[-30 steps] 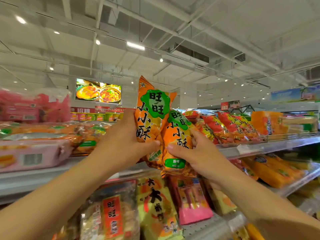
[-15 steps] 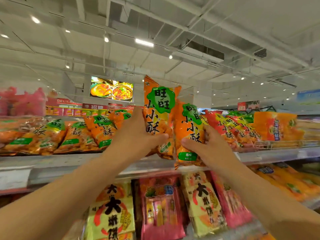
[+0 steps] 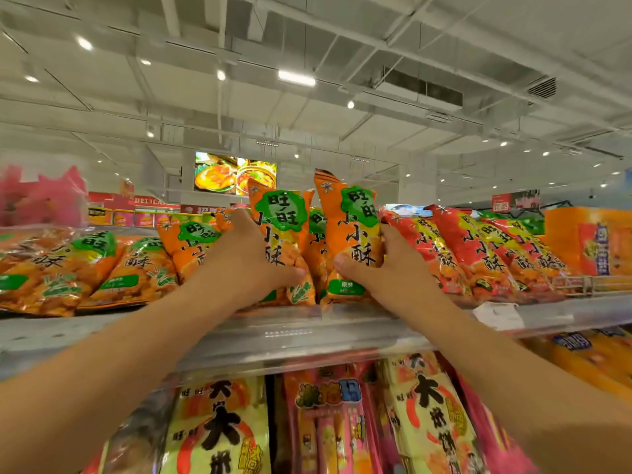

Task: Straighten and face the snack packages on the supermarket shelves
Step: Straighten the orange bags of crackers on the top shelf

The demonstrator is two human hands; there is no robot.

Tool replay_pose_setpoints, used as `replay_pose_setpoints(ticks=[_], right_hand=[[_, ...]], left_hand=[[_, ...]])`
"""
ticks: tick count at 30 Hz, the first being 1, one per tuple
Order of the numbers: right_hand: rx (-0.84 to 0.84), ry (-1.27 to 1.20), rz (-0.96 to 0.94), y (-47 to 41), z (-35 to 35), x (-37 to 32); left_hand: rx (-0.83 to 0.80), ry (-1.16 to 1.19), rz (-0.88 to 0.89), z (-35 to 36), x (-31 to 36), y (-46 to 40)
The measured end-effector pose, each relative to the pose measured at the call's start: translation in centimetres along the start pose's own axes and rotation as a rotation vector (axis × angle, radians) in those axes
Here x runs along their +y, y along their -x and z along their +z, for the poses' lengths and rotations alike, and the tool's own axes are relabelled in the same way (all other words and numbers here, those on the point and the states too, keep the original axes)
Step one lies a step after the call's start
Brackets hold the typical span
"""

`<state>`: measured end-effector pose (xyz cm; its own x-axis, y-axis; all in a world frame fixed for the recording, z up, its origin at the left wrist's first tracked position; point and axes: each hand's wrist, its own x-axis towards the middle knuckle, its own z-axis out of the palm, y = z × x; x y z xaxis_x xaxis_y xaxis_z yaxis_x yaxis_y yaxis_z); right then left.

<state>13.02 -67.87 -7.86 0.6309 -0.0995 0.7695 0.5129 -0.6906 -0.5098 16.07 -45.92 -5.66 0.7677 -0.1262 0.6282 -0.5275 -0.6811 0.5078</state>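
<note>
A white ceiling (image 3: 307,107) of beams and ducts carries bright strip lights (image 3: 296,78) and small spotlights, with an air vent (image 3: 541,87) at the right and a lit food screen (image 3: 235,173) hanging far off.

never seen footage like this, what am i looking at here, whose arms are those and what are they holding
There is no robot here: the camera sits on a person's head, so the two bare arms reaching forward are theirs. It is a supermarket aisle. The left hand grips one upright orange snack bag, and the right hand grips a second orange bag beside it, both with fronts facing us at the top shelf edge. More orange bags lean back at left, red bags at right, and yellow packets stand on the shelf below.
</note>
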Motion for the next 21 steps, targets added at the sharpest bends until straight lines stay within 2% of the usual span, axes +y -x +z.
replay_pose_setpoints(ticks=[6, 8, 10, 12, 15, 17, 21], right_hand=[[-0.112, 0.197, -0.090, 0.8, -0.1, 0.3], [-0.172, 0.180, -0.070, 0.7, -0.2, 0.4], [-0.158, 0.133, -0.096, 0.9, 0.0, 0.5], [-0.079, 0.146, -0.227, 1.7, 0.4, 0.5], [-0.010, 0.256, -0.370, 2.6, 0.7, 0.8], [-0.034, 0.342, -0.363, 2.7, 0.9, 0.8], [-0.114, 0.523, -0.291, 2.3, 1.5, 0.5]], left_hand=[[-0.021, -0.258, 0.041, 0.4, 1.2, 1.4], [-0.051, -0.284, 0.018, 0.3, 1.5, 1.9], [-0.060, -0.269, -0.009, 0.3, 1.7, 2.7], [0.021, -0.355, 0.017, 0.7, 1.5, 3.9], [0.220, -0.532, 0.203, 1.9, 1.2, 6.0], [0.248, -0.596, 0.289, 2.7, 1.1, 6.8], [0.259, -0.652, 0.303, 3.3, 0.9, 7.0]])
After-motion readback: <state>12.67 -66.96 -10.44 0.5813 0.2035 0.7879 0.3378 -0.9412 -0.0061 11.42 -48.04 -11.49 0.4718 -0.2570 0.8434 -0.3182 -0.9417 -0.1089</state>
